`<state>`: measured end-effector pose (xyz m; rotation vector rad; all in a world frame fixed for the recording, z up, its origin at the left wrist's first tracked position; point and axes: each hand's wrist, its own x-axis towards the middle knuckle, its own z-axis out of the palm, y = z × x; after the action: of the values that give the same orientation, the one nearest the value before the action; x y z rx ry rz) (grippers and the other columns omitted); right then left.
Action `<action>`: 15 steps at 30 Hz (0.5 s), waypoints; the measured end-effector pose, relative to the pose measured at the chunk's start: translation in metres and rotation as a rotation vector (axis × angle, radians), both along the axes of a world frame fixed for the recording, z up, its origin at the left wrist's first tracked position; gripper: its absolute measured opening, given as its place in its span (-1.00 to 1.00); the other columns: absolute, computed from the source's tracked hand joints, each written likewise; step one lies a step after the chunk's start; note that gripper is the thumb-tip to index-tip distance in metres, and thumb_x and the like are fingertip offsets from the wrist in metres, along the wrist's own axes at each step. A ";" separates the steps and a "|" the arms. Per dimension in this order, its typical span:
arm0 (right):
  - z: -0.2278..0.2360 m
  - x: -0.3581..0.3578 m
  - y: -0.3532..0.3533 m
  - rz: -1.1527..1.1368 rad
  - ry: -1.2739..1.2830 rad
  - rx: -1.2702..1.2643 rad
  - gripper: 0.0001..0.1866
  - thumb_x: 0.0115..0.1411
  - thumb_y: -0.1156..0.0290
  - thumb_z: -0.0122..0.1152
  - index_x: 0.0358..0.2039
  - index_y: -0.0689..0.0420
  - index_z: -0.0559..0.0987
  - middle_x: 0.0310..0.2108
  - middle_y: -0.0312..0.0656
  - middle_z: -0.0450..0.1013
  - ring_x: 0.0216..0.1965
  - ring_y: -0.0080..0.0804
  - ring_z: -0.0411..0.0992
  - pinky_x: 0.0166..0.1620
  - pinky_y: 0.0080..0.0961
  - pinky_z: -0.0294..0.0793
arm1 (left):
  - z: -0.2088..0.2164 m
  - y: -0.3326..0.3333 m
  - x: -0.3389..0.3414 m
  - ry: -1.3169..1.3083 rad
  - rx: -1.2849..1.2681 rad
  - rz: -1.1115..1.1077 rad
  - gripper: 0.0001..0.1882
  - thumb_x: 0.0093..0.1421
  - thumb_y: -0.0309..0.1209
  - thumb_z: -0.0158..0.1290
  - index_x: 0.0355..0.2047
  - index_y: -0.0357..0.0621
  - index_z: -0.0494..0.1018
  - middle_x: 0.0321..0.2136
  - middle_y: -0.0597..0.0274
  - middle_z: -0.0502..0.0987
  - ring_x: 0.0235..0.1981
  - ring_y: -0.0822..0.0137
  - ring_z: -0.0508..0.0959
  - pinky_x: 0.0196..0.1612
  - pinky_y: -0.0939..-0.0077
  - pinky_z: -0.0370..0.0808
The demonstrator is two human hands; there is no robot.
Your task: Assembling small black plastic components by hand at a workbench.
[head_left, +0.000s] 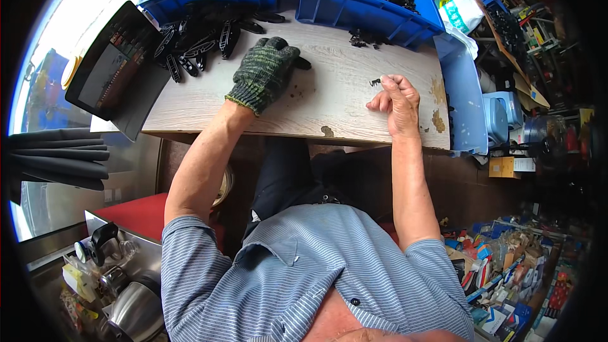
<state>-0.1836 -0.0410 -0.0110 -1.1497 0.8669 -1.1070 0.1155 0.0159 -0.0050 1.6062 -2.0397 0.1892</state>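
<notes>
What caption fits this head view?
Gloved left hand rests on a black part on the wooden table; bare right hand pinches a small black piece near blue bins.

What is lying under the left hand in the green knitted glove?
The gloved left hand rests palm down on the pale wooden tabletop. One black oblong plastic part sticks out by its fingers. Whatever lies beneath the palm is covered by the glove.

I see two blue plastic bins [354, 9] of black parts along the bench's [329, 98] far edge, and a dark flat tray [111, 66] at its left end.
</notes>
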 end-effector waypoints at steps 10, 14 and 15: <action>-0.001 0.000 0.001 -0.034 -0.067 0.037 -0.82 0.20 0.29 0.36 -0.35 0.07 0.54 -0.76 -0.31 0.34 -0.67 -0.42 0.47 -0.40 -0.19 0.69 | 0.002 -0.005 -0.036 0.170 0.074 0.020 -0.83 0.19 -0.37 0.15 -0.22 -0.11 0.53 -0.32 0.01 0.57 -0.25 -0.04 0.56 -0.19 0.06 0.50; -0.001 0.015 0.007 -0.009 -0.220 0.062 -0.86 0.22 0.30 0.32 -0.33 0.03 0.54 -0.75 -0.31 0.34 -0.59 -0.37 0.51 -0.33 -0.02 0.69 | -0.011 0.010 -0.072 0.912 0.115 -0.078 -0.76 0.22 -0.45 0.18 -0.11 -0.19 0.50 -0.30 0.10 0.61 -0.32 0.23 0.60 -0.24 0.33 0.54; 0.000 0.020 0.010 0.012 -0.236 0.076 -0.86 0.23 0.30 0.31 -0.32 0.03 0.54 -0.74 -0.30 0.35 -0.58 -0.35 0.50 -0.30 0.03 0.69 | -0.014 0.011 -0.078 0.835 0.101 -0.034 -0.73 0.24 -0.46 0.18 -0.05 -0.19 0.49 -0.28 0.19 0.61 -0.35 0.41 0.58 -0.30 0.52 0.53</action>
<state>-0.1640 -0.0309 -0.0105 -0.9385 0.7106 -1.1631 0.0375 0.0273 -0.0189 1.3702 -1.4252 -0.5237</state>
